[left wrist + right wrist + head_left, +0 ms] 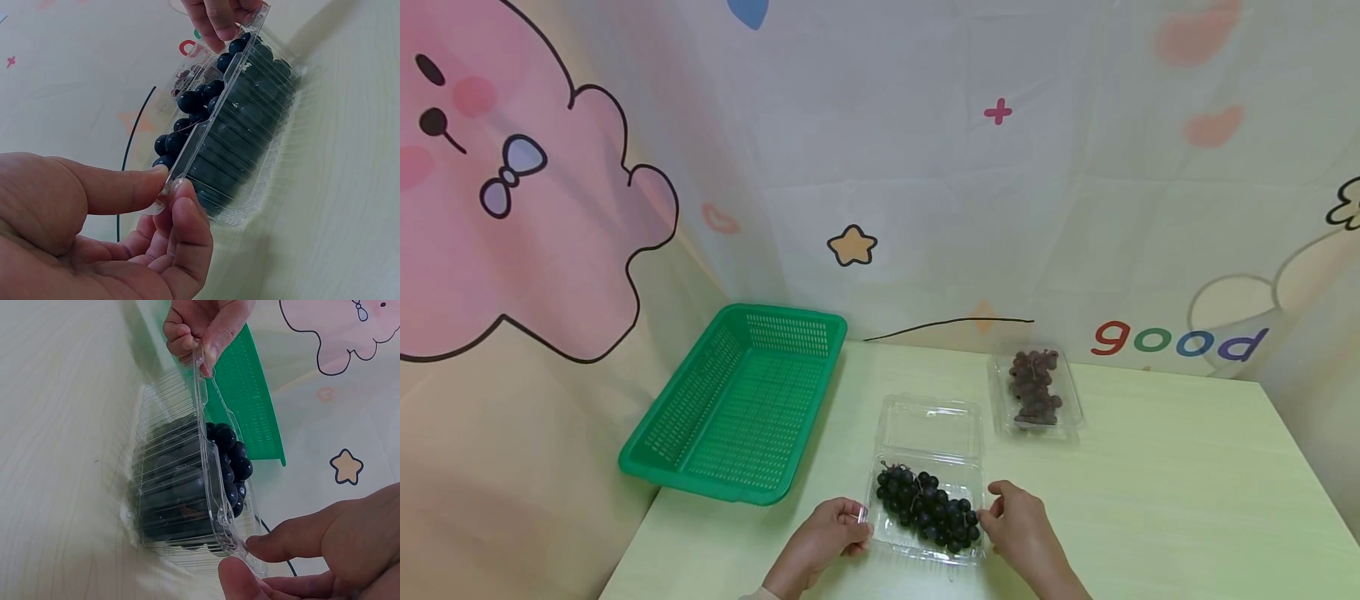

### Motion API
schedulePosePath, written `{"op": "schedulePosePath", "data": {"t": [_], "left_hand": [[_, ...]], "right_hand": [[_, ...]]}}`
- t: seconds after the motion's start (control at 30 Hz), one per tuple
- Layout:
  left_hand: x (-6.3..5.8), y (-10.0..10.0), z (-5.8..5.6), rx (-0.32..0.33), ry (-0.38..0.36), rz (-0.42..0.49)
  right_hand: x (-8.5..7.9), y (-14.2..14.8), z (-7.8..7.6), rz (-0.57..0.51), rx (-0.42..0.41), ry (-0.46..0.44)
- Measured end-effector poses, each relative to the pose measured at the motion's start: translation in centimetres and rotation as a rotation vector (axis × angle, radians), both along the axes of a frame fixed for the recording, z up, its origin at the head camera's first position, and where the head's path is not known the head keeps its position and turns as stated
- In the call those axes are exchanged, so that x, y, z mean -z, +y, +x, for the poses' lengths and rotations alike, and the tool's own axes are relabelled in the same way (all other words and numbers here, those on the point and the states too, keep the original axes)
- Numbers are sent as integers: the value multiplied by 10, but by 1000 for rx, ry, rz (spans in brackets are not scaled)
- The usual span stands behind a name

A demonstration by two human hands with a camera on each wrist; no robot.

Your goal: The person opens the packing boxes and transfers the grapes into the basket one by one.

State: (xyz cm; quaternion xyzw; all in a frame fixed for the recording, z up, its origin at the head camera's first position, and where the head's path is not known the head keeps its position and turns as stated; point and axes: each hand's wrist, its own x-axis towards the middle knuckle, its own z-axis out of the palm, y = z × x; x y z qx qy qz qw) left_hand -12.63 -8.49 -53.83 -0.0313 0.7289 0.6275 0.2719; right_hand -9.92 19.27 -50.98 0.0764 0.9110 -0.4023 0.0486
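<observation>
a person's left hand [826, 533] and right hand [1024, 523] pinch opposite rims of an open clear clamshell [929, 457] of black grapes [925, 505], near middle of the tabletop [1195, 483]; a level, even grip should best keep the bunch from sliding.

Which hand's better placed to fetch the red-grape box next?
Likely the right hand: in the head view it's nearer the red-grape box, on that side of the open container. The left hand pinches the container's opposite edge and would have to reach across.
</observation>
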Motion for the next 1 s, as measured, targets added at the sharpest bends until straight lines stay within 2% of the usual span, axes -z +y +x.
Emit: {"op": "schedulePosePath", "data": {"t": [0.23,1.0], "left_hand": [[-1,0,1,8,16,22],[0,-1,0,6,11,7]], "right_hand": [[2,-1,0,14,-1,10],[3,-3,0,27,-4,1]]}}
